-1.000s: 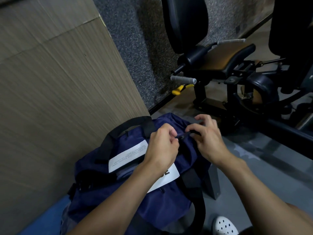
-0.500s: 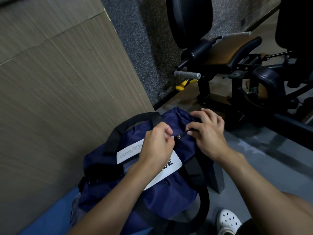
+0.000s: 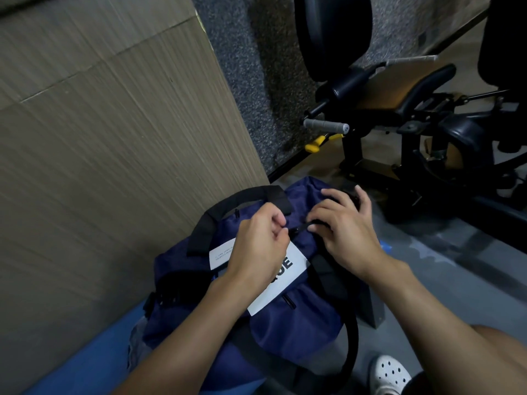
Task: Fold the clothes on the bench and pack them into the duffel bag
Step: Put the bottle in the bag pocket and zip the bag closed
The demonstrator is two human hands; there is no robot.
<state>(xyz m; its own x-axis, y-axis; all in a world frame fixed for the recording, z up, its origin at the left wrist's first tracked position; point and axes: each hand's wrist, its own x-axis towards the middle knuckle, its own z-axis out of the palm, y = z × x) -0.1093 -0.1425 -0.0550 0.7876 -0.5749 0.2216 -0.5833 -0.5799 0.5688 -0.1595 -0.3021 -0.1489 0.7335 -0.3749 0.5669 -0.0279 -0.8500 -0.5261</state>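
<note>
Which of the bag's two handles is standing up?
The wall-side handle arches up; the other handle hangs down the front of the bag.

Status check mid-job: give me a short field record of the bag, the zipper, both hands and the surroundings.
bag: navy duffel bag lying on blue bench, white label facing up
zipper: black zipper pull on top of the bag, between the hands
left hand: fingers curled, pinching bag fabric beside the pull
right hand: pinching the pull's far end
contents: hidden
surroundings: gym machine beyond the bag
</note>
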